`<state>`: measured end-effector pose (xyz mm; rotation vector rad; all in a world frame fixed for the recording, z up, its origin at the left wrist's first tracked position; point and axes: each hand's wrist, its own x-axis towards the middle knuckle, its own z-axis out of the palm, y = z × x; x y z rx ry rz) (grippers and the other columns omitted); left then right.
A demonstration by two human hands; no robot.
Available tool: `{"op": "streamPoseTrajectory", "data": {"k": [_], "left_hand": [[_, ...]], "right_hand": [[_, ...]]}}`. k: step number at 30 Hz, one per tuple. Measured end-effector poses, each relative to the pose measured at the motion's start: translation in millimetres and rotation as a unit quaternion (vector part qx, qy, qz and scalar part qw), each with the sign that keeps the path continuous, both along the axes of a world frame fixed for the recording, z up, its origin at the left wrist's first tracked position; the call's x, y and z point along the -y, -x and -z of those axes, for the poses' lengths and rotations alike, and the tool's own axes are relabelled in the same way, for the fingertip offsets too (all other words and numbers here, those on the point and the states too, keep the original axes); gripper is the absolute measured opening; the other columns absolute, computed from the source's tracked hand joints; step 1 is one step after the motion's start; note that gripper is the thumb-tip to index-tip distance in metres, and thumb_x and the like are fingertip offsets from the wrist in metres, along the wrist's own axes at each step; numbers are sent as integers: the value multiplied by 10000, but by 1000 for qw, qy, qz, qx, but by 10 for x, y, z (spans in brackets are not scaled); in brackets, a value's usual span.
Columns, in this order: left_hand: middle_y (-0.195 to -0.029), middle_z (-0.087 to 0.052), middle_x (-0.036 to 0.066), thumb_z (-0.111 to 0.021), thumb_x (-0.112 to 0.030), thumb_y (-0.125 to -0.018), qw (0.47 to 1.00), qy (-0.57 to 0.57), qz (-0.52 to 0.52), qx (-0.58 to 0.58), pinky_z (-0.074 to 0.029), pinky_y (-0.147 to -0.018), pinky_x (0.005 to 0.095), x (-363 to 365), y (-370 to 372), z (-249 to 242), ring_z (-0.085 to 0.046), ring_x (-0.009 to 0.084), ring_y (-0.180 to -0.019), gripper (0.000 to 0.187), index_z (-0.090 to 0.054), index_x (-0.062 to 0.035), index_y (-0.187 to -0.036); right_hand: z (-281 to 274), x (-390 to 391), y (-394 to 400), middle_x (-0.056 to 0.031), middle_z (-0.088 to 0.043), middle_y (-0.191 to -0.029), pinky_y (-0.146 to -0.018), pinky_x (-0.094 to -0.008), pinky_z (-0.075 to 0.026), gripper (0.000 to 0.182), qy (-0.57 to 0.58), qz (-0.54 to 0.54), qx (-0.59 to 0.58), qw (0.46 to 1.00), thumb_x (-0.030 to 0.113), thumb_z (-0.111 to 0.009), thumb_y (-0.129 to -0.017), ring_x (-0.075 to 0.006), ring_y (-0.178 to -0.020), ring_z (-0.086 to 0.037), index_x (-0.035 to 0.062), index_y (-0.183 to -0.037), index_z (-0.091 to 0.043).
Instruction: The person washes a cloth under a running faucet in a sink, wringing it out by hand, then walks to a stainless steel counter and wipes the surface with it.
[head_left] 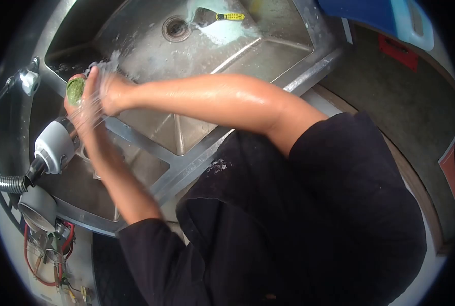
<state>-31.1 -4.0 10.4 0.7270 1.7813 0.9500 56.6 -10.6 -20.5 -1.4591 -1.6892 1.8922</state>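
Note:
Both wet hands meet over the metal sink (151, 61), near its left side. My left hand (86, 104) is closed around a green scouring pad (75, 91), which shows between the thumb and the fingers. Against it lies my right hand (116, 92), its fingers hidden by the left hand and smeared by running water. Clear water streams over both hands and splashes toward the basin. Just below them is a white and grey faucet head (56, 144) on a ribbed metal hose (7, 182).
A tool with a yellow and black handle (230, 17) lies in pale blue-white liquid (225, 33) in the basin, right of the round drain (177, 28). A tap knob (30, 82) stands at the left. Several tools and a red cord (29, 255) sit lower left.

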Motion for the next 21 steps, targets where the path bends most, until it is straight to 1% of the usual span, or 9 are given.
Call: {"op": "streamPoseTrajectory", "data": {"k": [5, 7, 11, 15, 16, 18, 19, 20, 21], "left_hand": [[-773, -636, 58, -737, -112, -794, 982, -85, -117, -123, -456, -567, 232, 250, -508, 71, -563, 106, -622, 161, -606, -21, -807], [-762, -630, 53, -685, -95, -838, 961, -156, -223, 43, -466, -558, 242, 293, -634, -15, -573, 109, -622, 115, -610, -25, -787], [-861, -633, 34, -650, -196, -881, 985, -78, -72, 136, -502, -728, 285, 452, -386, -112, -604, 126, -791, 181, -610, -22, -906], [-1109, -551, 148, -677, -335, -831, 930, -47, -39, 362, -389, -992, 384, 502, -31, -169, -531, 239, -1048, 492, -521, -3, -1158], [-1284, -440, 225, -738, -462, -708, 913, -59, -10, 403, -299, -1068, 436, 490, 100, -45, -443, 292, -1188, 844, -379, -7, -1320], [-1302, -421, 238, -766, -485, -647, 890, -127, 69, 432, -292, -1067, 452, 435, 95, 242, -431, 295, -1206, 959, -327, -7, -1353], [-1320, -402, 250, -793, -508, -587, 857, -195, 142, 456, -286, -1066, 468, 392, 76, 375, -419, 297, -1223, 1076, -274, -7, -1386], [-1270, -441, 216, -826, -502, -522, 777, -165, 111, 598, -272, -1069, 479, 304, 19, 386, -411, 259, -1222, 1148, -259, -17, -1394], [-1046, -545, 119, -858, -435, -496, 893, -157, 56, 418, -335, -1008, 423, 294, -158, 111, -529, 194, -1041, 1143, -272, -23, -1387]], "right_hand": [[101, 138, -206, -185, -657, -788, -658, -408, -532, 238, -247, 116, 56, 960, 244, -636, -754, -327, -747, -660, 29, -850, -600], [198, 223, -148, -145, -656, -784, -673, -413, -529, 306, -282, 81, 130, 947, 271, -632, -760, -320, -746, -655, 46, -949, -547], [-29, 349, -266, -130, -658, -831, -655, -445, -517, 361, -370, 186, 54, 908, 227, -624, -763, -329, -762, -650, 38, -1039, -489], [-318, 174, -510, -158, -645, -929, -617, -411, -527, 304, -229, 41, -11, 973, 193, -617, -800, -284, -675, -653, 7, -1017, -516], [-341, 103, -530, -134, -638, -879, -579, -377, -519, 311, -43, 50, -187, 980, 234, -613, -826, -239, -652, -645, 5, -1017, -526], [-435, -8, -542, -68, -592, -758, -490, -273, -466, 345, 369, 90, -447, 810, 281, -635, -861, -135, -618, -597, -17, -1010, -542], [-359, -12, -512, -68, -592, -758, -490, -273, -466, 345, 368, 94, -447, 810, 281, -635, -861, -135, -618, -597, -17, -1010, -542], [-236, 0, -466, -65, -580, -743, -485, -265, -454, 319, 487, 7, -526, 697, 236, -659, -844, -141, -599, -583, -25, -986, -542], [-188, 2, -453, -62, -569, -728, -480, -257, -443, 297, 586, -81, -585, 554, 191, -683, -828, -147, -581, -569, -34, -962, -541]]}}
